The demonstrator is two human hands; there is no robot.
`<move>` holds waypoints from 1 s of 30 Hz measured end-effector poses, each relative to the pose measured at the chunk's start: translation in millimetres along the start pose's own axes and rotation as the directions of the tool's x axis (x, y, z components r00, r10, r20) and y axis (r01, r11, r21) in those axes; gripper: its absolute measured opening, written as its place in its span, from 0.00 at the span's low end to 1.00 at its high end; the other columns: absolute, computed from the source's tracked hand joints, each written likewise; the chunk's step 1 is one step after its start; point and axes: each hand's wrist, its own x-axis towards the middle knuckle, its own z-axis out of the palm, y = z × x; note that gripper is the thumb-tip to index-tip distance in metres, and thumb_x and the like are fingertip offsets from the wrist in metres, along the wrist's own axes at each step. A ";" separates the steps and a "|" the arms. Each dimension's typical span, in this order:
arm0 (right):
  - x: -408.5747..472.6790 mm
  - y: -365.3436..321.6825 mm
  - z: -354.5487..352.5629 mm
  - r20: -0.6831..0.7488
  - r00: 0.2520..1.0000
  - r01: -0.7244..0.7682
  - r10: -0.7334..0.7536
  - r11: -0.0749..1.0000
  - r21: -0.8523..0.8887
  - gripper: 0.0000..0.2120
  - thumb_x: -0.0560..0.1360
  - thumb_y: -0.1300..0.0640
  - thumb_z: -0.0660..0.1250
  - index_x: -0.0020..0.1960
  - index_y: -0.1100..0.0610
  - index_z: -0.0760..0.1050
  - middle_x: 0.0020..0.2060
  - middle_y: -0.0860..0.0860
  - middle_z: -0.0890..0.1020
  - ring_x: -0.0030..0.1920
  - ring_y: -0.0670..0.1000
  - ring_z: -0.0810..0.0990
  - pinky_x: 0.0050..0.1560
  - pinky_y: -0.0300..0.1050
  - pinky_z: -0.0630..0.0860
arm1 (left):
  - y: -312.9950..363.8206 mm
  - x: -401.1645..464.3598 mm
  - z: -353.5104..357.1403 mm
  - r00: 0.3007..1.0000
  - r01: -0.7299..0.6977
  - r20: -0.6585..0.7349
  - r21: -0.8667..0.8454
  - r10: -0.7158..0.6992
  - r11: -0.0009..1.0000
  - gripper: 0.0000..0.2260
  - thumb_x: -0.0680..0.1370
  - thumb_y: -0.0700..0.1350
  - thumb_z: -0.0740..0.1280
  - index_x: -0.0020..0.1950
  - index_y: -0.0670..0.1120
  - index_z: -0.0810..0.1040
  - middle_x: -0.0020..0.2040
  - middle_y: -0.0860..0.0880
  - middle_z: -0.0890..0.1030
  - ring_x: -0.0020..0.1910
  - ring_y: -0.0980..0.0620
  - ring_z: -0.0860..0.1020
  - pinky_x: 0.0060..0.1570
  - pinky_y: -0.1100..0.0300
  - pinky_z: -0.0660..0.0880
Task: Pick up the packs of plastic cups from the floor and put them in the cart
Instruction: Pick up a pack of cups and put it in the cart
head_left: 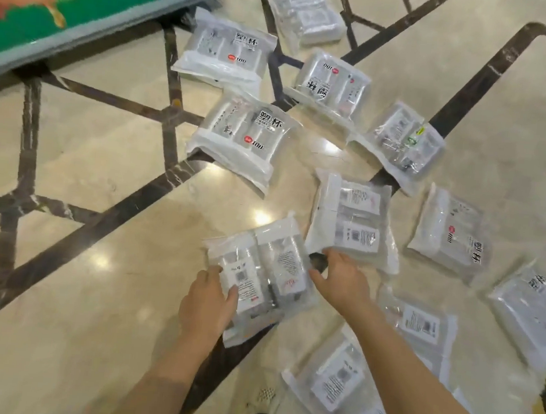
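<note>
A green board (68, 11) lies at the top left of the shiny floor (79, 289), which has dark lines. The left hand (207, 303) holds the left edge of a pack (259, 277), a clear bag with white labels and stacks of cups inside, its fingers (233, 293) curled onto it, and the right hand (341, 279) touches its right edge with fingers spread apart. More packs like it lie flat on the floor all around, one (350, 222) just beside the right hand.
</note>
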 end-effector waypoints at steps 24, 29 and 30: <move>194.2 70.6 203.0 0.160 0.982 -0.171 0.102 0.842 0.512 0.35 0.73 0.49 0.69 0.73 0.57 0.56 0.66 0.54 0.71 0.63 0.55 0.73 0.56 0.46 0.71 | -91.1 152.4 211.4 0.970 0.027 -0.197 -0.491 -0.141 0.871 0.33 0.76 0.51 0.65 0.75 0.52 0.50 0.61 0.50 0.71 0.56 0.53 0.70 0.50 0.60 0.66; 186.5 69.3 202.0 0.144 0.982 -0.183 0.122 0.802 0.569 0.33 0.73 0.51 0.69 0.72 0.57 0.57 0.64 0.54 0.73 0.61 0.56 0.75 0.57 0.50 0.74 | -88.4 149.8 205.5 0.978 0.052 -0.154 -0.482 -0.143 0.875 0.34 0.77 0.52 0.64 0.76 0.51 0.47 0.60 0.49 0.72 0.53 0.50 0.73 0.47 0.60 0.67; 183.8 68.1 198.9 0.144 0.982 -0.186 0.125 0.797 0.575 0.33 0.73 0.51 0.70 0.72 0.57 0.58 0.64 0.55 0.74 0.60 0.56 0.76 0.59 0.53 0.74 | -87.3 148.9 200.9 0.978 0.067 -0.145 -0.470 -0.151 0.880 0.35 0.77 0.53 0.63 0.76 0.52 0.45 0.61 0.46 0.73 0.55 0.47 0.75 0.47 0.59 0.69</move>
